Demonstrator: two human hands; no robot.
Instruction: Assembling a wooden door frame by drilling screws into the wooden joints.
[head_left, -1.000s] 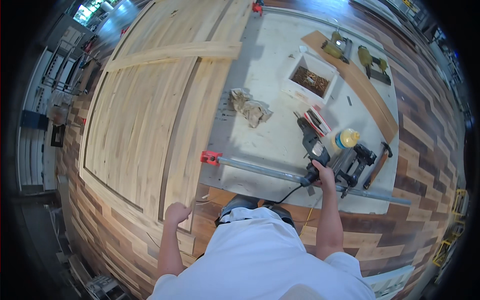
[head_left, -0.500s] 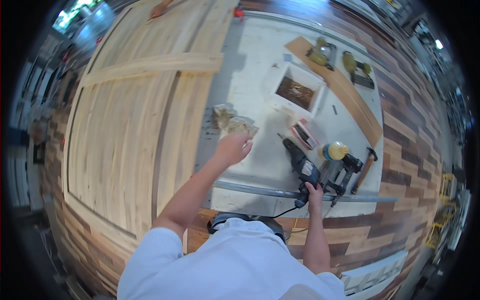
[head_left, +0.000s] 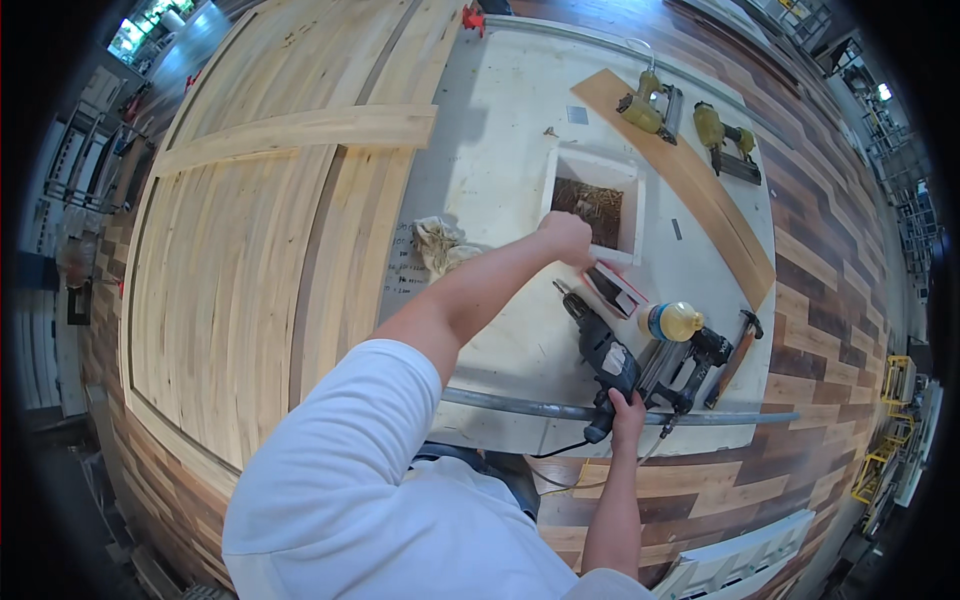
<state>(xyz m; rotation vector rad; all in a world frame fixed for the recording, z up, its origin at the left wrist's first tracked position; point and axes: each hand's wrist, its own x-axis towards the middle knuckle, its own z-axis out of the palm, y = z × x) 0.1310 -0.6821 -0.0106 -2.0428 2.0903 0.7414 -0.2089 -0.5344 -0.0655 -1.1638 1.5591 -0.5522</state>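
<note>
gripping corded drill with right hand, hovering left hand at screw box, can't tell grip; could snag, spilling screws.

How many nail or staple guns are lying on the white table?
3: one olive-green gun on the brown board, another olive-green gun right of it, a black gun between drill and hammer. The left arm covers some table; more may be hidden.

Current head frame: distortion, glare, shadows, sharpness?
Head view throughout: edges of the pale wooden panel bow, corners black out; bluish glare on the brown plank floor at top; soft shadow on the white tabletop beside the panel; dark grey corded drill fairly sharp.
</note>
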